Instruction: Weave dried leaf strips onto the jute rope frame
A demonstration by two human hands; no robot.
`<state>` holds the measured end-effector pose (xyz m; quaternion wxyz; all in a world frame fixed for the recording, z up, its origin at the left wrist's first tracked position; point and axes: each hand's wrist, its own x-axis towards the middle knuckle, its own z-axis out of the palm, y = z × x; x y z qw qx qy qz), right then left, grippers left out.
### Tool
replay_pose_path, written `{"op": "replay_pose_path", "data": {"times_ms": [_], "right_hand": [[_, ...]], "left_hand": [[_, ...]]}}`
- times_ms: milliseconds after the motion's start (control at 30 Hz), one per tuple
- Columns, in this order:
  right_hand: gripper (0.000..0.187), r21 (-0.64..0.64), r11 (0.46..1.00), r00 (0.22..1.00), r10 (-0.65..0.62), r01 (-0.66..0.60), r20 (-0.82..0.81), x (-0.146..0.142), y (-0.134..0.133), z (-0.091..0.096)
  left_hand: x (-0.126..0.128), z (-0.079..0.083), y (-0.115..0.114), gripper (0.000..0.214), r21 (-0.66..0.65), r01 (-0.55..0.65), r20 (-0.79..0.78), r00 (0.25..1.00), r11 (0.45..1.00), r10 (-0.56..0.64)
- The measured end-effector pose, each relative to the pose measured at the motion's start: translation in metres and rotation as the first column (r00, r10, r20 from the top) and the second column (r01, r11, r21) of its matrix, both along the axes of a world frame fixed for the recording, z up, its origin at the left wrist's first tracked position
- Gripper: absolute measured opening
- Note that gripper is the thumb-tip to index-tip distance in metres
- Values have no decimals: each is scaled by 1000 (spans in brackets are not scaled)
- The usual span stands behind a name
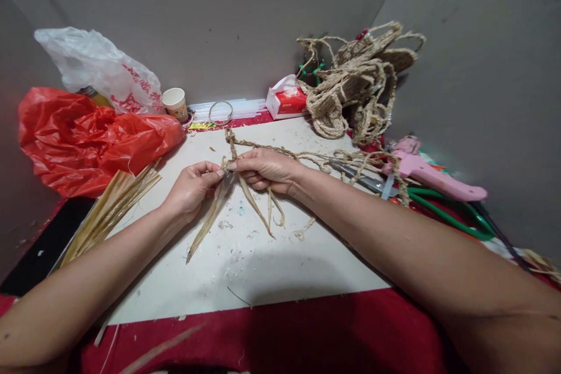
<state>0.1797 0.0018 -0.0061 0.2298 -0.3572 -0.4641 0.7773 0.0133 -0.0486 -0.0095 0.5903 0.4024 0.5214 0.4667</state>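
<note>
My left hand (193, 187) and my right hand (265, 169) meet over a white board (263, 269), both pinched shut on the same dried straw strips (210, 216). Loose strip ends hang down from under my hands onto the board. From the pinch point a twisted straw braid (307, 156) runs up and to the right across the board. A flat bundle of unused straw strips (109, 207) lies to the left of my left forearm.
A red plastic bag (83, 140) and a white plastic bag (100, 70) sit at the left, next to a paper cup (175, 103). A tissue box (287, 102), a pile of braided rope (355, 87), a pink glue gun (429, 172), scissors (363, 181) and green cord (447, 213) fill the right.
</note>
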Motion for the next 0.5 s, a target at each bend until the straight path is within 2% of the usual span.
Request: {"op": "replay_pose_path", "data": {"times_ms": [133, 233, 367, 433, 500], "right_hand": [[30, 16, 1000, 1000, -5, 5, 6, 0, 0, 0], [26, 20, 1000, 1000, 6, -6, 16, 0, 0, 0], [26, 5, 1000, 1000, 1, -1, 28, 0, 2, -1], [27, 5, 1000, 999, -3, 3, 35, 0, 2, -1], [29, 18, 1000, 999, -6, 5, 52, -1, 2, -2]], "left_hand": [[2, -1, -2, 19, 26, -7, -13, 1000, 1000, 7], [0, 4, 0, 17, 25, -57, 30, 998, 998, 56], [-13, 27, 8, 17, 16, -161, 79, 984, 987, 159], [-24, 43, 11, 17, 74, -144, 47, 989, 987, 141], [-39, 59, 14, 14, 185, -140, -45, 988, 973, 151]]}}
